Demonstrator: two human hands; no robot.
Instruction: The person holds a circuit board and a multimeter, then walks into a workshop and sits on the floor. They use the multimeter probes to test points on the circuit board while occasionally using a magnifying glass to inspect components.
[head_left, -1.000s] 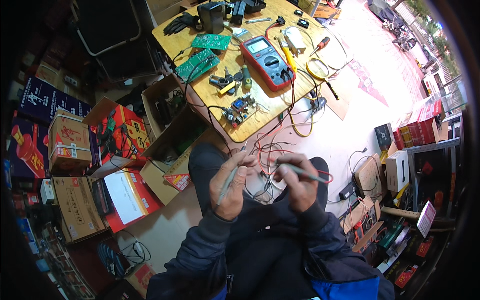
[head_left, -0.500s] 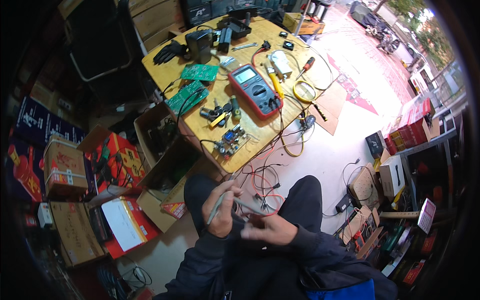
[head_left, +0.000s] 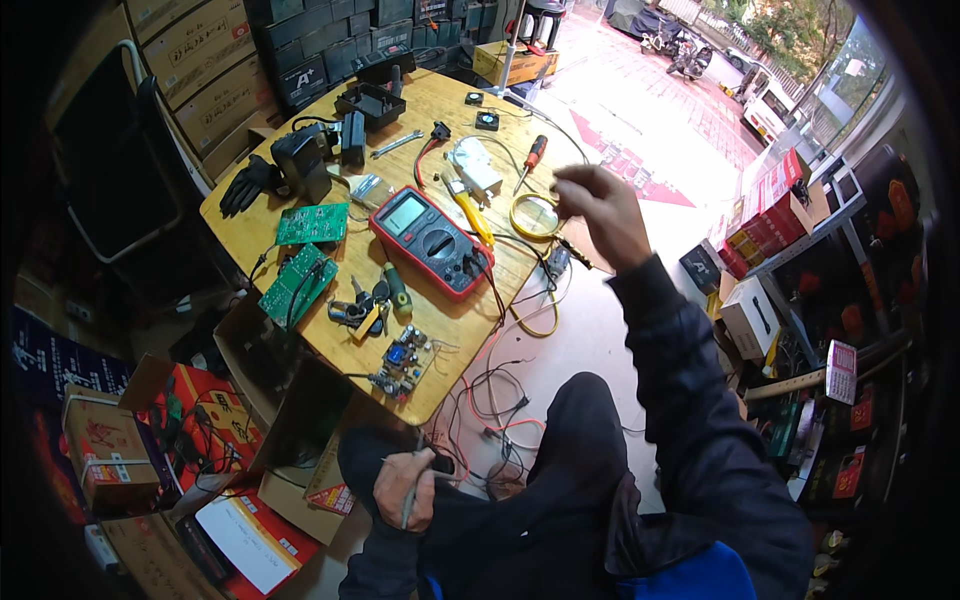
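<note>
Low by my lap, my left hand [head_left: 402, 490] is closed around a thin grey rod-like thing [head_left: 408, 508]; its exact kind is unclear. My right hand [head_left: 608, 215] reaches over the table's right edge, thumb and fingers bent but apart, with nothing visible between them. Just beside its fingertips lies a yellow-rimmed round glass [head_left: 535, 216], like a magnifier. On the wooden table [head_left: 350, 385], a red multimeter [head_left: 432, 243] lies face up with leads plugged in. A small populated circuit board [head_left: 402, 362] sits at the near corner, close to keys [head_left: 362, 308] and a green-handled tool [head_left: 397, 288].
Two green circuit boards [head_left: 312, 224], a black glove [head_left: 250, 187], a wrench [head_left: 397, 144] and a red-handled screwdriver [head_left: 533, 160] lie on the table. Tangled cables [head_left: 495, 410] hang by my knees. Open cartons [head_left: 262, 385] stand left; a loaded shelf [head_left: 850, 215] stands right.
My right hand has left my lap and moved up and right to the table's right side. My left hand stays low with the grey thing. The view has shifted, showing more of the room's far side.
</note>
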